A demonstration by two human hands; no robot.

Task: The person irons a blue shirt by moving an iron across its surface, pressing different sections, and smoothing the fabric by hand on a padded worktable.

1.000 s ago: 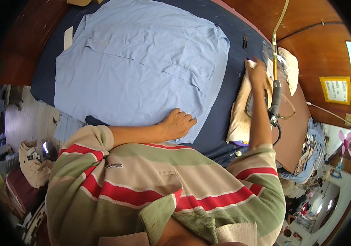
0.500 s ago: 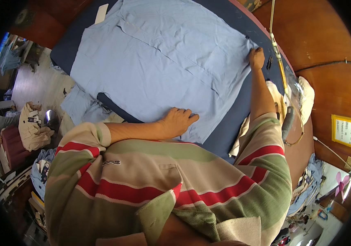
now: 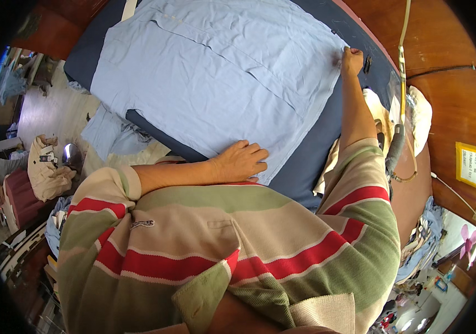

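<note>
A light blue shirt (image 3: 210,83) lies spread over a dark blue padded board (image 3: 299,167), with small wrinkles and a long slanting fold line across it. At the shirt's far right corner, my right hand (image 3: 352,60) is closed, pinching the edge of the cloth. My left hand (image 3: 240,161) rests on the shirt's near edge, close to my body. Its fingers are bent and closed on the cloth there, the thumb low beside them. Part of the fabric under both hands is hidden.
A hose with a grey grip (image 3: 396,147) hangs at the right, beside cream cloth (image 3: 378,108). A small dark object (image 3: 367,64) lies right of my right hand. More blue cloth (image 3: 107,131) hangs low at the left, near a beige garment (image 3: 48,170). Brown wooden panelling (image 3: 444,44) stands right.
My right hand has shifted slightly away from me along with the shirt's corner. The left hand stays at the near edge, its fingers more bent. The whole view has tilted a little.
</note>
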